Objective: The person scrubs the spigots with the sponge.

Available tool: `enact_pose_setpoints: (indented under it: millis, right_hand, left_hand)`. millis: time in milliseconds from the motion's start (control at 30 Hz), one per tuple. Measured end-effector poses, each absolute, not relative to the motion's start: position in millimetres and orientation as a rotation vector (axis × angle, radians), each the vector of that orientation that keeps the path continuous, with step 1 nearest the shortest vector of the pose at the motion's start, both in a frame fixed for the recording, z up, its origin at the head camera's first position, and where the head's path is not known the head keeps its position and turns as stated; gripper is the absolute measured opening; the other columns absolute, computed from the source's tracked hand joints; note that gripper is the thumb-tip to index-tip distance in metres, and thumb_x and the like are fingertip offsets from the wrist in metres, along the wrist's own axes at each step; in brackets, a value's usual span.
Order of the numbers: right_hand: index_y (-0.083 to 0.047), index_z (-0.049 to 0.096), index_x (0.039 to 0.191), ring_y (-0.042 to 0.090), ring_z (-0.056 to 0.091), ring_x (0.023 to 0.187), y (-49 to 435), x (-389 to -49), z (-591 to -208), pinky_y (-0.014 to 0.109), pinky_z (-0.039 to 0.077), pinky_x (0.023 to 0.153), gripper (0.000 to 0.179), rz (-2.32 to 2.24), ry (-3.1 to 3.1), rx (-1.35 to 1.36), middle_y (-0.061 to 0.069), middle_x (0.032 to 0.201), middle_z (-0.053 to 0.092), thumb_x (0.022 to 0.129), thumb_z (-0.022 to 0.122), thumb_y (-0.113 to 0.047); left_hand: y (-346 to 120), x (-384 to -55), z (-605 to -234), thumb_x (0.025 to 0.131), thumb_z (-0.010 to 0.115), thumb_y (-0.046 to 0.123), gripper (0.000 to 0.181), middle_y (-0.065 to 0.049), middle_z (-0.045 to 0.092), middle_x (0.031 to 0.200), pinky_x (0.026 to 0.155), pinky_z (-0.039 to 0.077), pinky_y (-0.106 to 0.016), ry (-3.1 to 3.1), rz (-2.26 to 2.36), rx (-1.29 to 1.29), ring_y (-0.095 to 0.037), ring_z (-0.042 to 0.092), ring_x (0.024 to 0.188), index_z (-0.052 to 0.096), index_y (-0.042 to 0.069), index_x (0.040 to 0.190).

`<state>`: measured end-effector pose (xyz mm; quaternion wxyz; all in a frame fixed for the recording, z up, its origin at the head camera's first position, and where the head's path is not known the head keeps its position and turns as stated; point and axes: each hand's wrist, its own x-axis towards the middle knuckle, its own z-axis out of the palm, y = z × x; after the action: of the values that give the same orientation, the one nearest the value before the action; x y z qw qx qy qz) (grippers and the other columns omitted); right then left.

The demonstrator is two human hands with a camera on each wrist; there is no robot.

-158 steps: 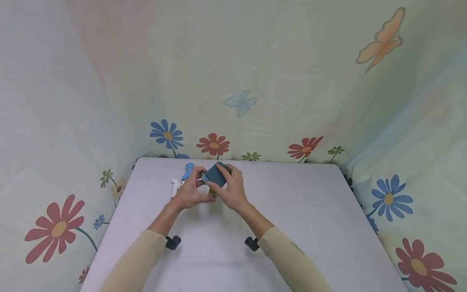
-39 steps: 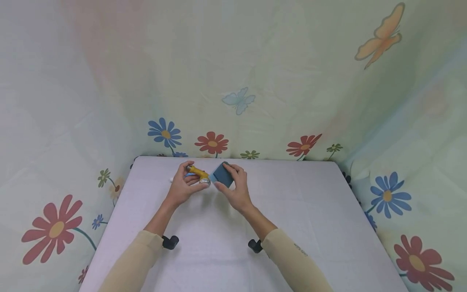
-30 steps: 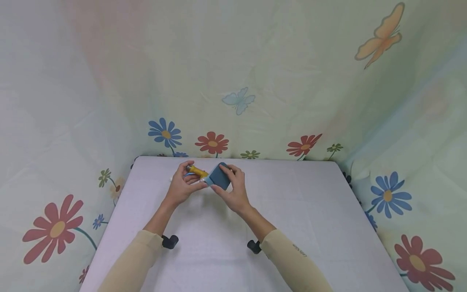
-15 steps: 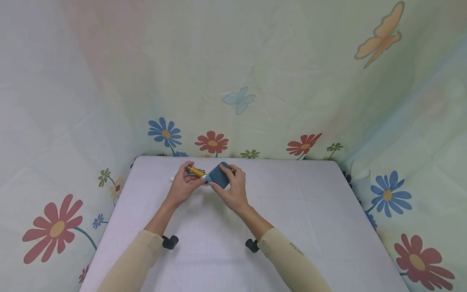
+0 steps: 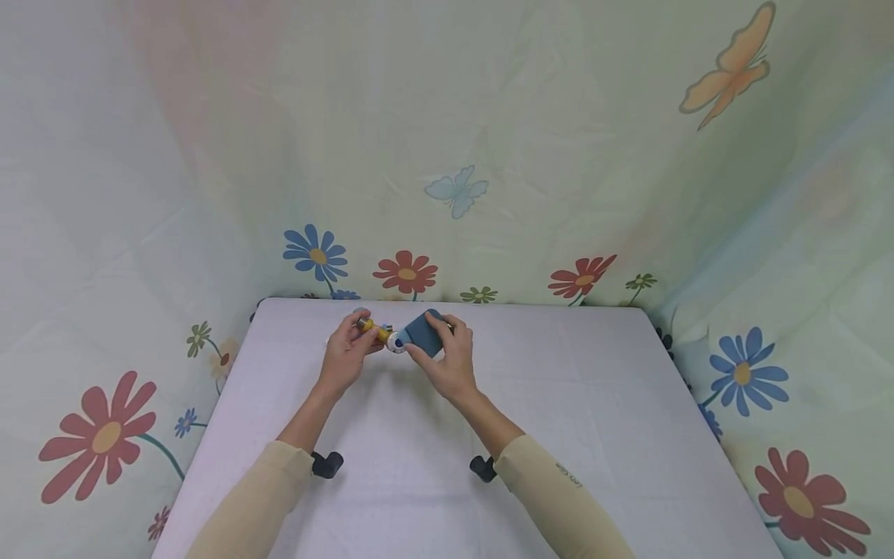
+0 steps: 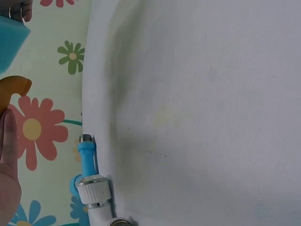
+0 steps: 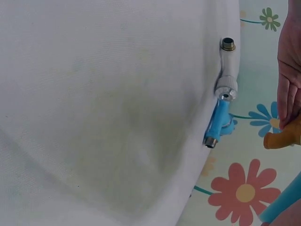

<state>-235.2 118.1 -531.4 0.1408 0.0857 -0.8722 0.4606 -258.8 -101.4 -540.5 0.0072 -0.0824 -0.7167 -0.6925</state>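
Observation:
My left hand (image 5: 342, 357) holds a yellow tap-like fitting (image 5: 382, 334) with shiny metal ends, raised above the table. Its thumb and fingers pinch the yellow body. My right hand (image 5: 452, 363) grips a dark blue sponge-like block (image 5: 423, 334) between thumb and fingers. The lighter edge of the block lies against the fitting's round metal end. In the left wrist view, the blue block (image 6: 10, 42) and part of the yellow fitting (image 6: 13, 88) show at the left edge. The right wrist view catches the yellow fitting (image 7: 284, 135) at its right edge.
A blue tap (image 7: 218, 120) and a white fitting (image 7: 228, 70) with metal threads lie near the edge of the white-covered table (image 5: 559, 419). Behind stands a flower-printed curtain (image 5: 524, 155). A black angled piece (image 5: 327, 465) juts out beside the left sleeve.
The blue block has come from beside the yellow fitting onto its round metal end. My left thumb has drawn back from that end to the body. Earlier, the block mostly covered the fitting.

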Motion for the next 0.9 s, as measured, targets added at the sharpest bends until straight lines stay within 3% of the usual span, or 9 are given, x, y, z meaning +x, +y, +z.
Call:
enact_pose_setpoints:
  millis: [300, 667, 900]
  right_hand:
    - [-0.025, 0.056, 0.151, 0.034, 0.033, 0.14, 121.0, -233.6, -530.8, 0.056, 0.051, 0.106, 0.071, 1.362, -2.488, 0.265, 0.012, 0.156, 0.04, 0.088, 0.08, -0.048]
    - [-0.028, 0.054, 0.152, 0.034, 0.03, 0.144, 118.8, -226.8, -529.9, 0.057, 0.053, 0.106, 0.075, 1.221, -2.496, 0.559, 0.012, 0.16, 0.035, 0.085, 0.086, -0.04]
    - [-0.024, 0.056, 0.15, 0.035, 0.034, 0.14, 115.9, -228.5, -526.1, 0.054, 0.053, 0.104, 0.074, 1.09, -2.483, 0.565, 0.016, 0.157, 0.038, 0.085, 0.085, -0.042]
  left_hand:
    - [-103.0, -257.5, -541.1, 0.105, 0.064, 0.024, 0.043, -0.027, 0.066, 0.133, 0.092, 0.062, -0.03, -2.259, -2.134, -0.206, -0.035, 0.073, 0.112, 0.051, 0.006, 0.142]
    - [-101.7, -255.1, -539.7, 0.105, 0.064, 0.024, 0.038, -0.023, 0.07, 0.127, 0.09, 0.062, -0.029, -2.312, -2.016, -0.121, -0.033, 0.075, 0.11, 0.052, 0.007, 0.138]
    - [-98.7, -254.4, -540.3, 0.105, 0.063, 0.025, 0.033, -0.024, 0.069, 0.128, 0.091, 0.062, -0.028, -2.337, -1.942, -0.25, -0.032, 0.073, 0.112, 0.056, 0.01, 0.134]
